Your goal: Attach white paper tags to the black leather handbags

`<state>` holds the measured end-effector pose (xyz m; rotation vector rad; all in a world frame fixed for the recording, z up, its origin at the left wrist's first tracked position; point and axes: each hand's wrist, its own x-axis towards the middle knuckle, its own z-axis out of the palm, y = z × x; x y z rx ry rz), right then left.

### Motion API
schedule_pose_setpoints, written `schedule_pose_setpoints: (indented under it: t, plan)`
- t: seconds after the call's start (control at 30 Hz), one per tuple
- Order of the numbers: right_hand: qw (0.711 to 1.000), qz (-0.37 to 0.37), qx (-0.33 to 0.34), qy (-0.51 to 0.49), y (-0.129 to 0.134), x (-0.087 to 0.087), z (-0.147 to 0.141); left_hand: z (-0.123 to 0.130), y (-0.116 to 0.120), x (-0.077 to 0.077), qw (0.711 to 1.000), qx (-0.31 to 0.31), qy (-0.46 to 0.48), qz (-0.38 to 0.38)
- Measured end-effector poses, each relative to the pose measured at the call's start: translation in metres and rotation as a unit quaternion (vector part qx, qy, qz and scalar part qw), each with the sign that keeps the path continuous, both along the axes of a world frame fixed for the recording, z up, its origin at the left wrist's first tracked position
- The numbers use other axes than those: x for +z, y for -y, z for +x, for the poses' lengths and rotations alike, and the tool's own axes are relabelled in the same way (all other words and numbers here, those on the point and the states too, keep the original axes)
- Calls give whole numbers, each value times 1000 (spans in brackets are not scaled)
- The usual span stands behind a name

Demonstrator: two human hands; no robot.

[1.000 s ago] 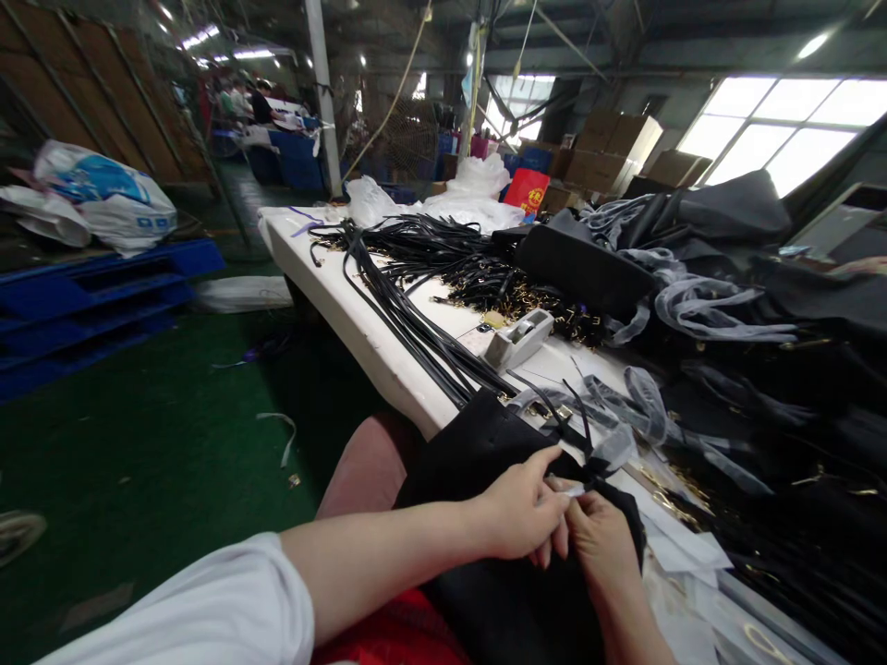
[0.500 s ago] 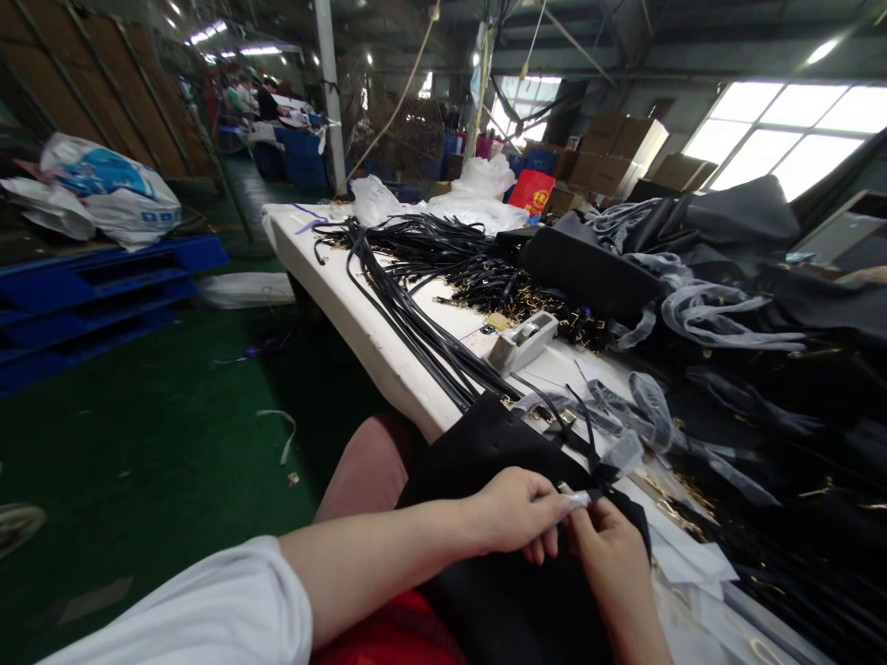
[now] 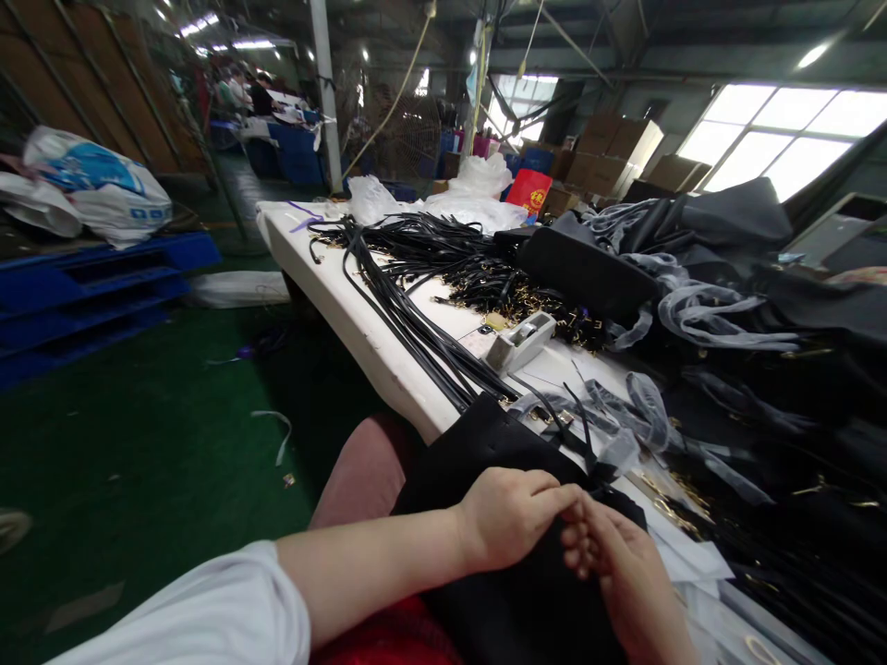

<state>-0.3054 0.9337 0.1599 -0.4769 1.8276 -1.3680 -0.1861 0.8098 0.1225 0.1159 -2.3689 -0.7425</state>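
Note:
A black leather-like piece (image 3: 485,453) lies over my lap and against the table's edge. Above it, my left hand (image 3: 516,517) is closed, its thumb and fingertips brought up against those of the other hand. My right hand (image 3: 624,550) is also closed in a pinch, fingers curled, meeting the left from the right side. Whatever sits between the fingertips is hidden. Just beyond the hands lie thin black straps (image 3: 586,434) and a strip of clear plastic wrap (image 3: 620,453).
On the white table (image 3: 333,305) are long black straps (image 3: 416,323), a tape dispenser (image 3: 521,344) and a heap of straps with gold clasps (image 3: 513,286). Black bags with plastic-wrapped handles (image 3: 713,305) pile up at the right. Blue pallets (image 3: 103,286) stand at the left.
A whitish, clear bit of plastic showed between my fingertips before; now it is out of sight. My hands have come closer together, with the right fingers turned inward.

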Motion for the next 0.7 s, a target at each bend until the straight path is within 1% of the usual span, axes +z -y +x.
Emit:
schedule_pose_setpoints:
  t: [0.1,0.2,0.33,0.37,0.4,0.43,0.47,0.5,0.53,0.57,0.6,0.63,0.67,0.7]
  plan:
    - [1000,7,3,-8,-1,-3,1,-1,-2,-2,1000,14,-15,-10]
    - [1000,-4,10,-9,-4,-6,-1,-2,-3,0,999,9,-34,35]
    - [996,4,40,-79,-6,-6,-4,-2,-3,7,989,-26,-32,145]
    - [994,12,47,-97,-6,-5,-5,-2,-3,9,981,-37,-20,190]
    - [992,20,54,-113,-6,-4,-5,-3,-3,11,967,-50,1,250]
    - [990,27,60,-125,-6,-3,-5,-4,-3,12,943,-65,30,325]
    - [988,31,66,-133,-6,-2,-5,-6,-2,13,906,-85,65,408]
    - [987,33,71,-138,-6,-1,-4,-8,-1,13,859,-107,99,491]
    - [987,33,74,-141,-6,-1,-4,-10,0,13,805,-131,127,564]
    - [986,33,76,-142,-6,0,-3,-12,2,13,753,-154,145,623]
    - [987,32,73,-143,-6,0,-3,-14,4,12,707,-172,153,669]
    - [987,32,68,-142,-6,0,-3,-16,6,12,669,-186,154,703]
    - [988,32,62,-141,-6,-1,-3,-17,8,11,639,-192,153,729]
    - [988,33,57,-141,-6,-2,-3,-17,9,10,618,-195,150,747]
